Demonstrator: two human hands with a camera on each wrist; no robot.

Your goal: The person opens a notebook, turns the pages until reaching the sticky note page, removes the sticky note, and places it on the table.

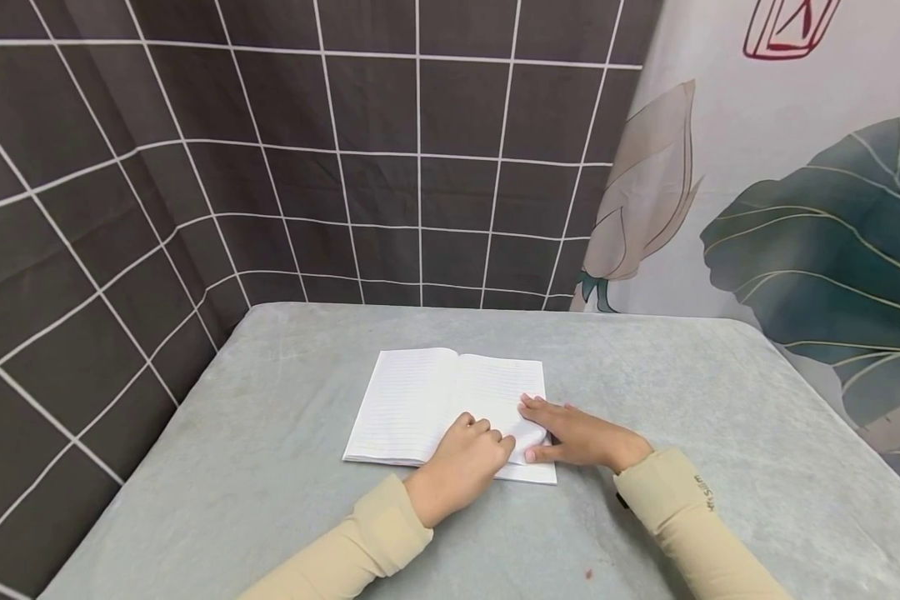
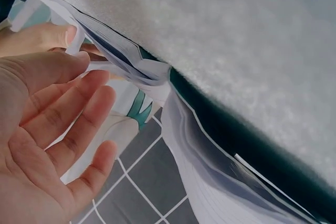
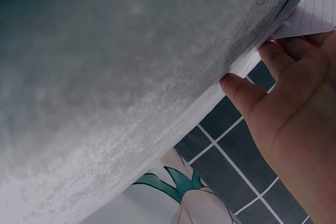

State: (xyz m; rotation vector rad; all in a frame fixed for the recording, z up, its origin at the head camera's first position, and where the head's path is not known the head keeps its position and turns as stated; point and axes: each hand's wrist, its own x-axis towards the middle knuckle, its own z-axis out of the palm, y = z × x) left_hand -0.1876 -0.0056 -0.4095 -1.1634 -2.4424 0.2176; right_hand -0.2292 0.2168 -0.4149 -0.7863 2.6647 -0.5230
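An open notebook (image 1: pixel 412 400) with lined white pages lies on the grey-covered table. Over the lower part of its right-hand page, my left hand (image 1: pixel 468 462) has bent fingers. In the left wrist view, the thumb and index finger of my left hand (image 2: pixel 58 124) pinch a page edge (image 2: pixel 107 66). My right hand (image 1: pixel 581 437) rests at the notebook's right edge, fingers spread and fairly straight over a page that curves up. In the right wrist view, the fingertips of my right hand (image 3: pixel 294 98) touch a lifted lined page (image 3: pixel 310 14), partly hidden by the hand.
The grey cloth-covered table (image 1: pixel 270 400) extends around the notebook. Behind it hangs a dark sheet (image 1: pixel 367 108) with a white grid, and at the right a pale curtain (image 1: pixel 727 150) with leaf prints. A small reddish spot (image 1: pixel 588 574) marks the cloth near the front.
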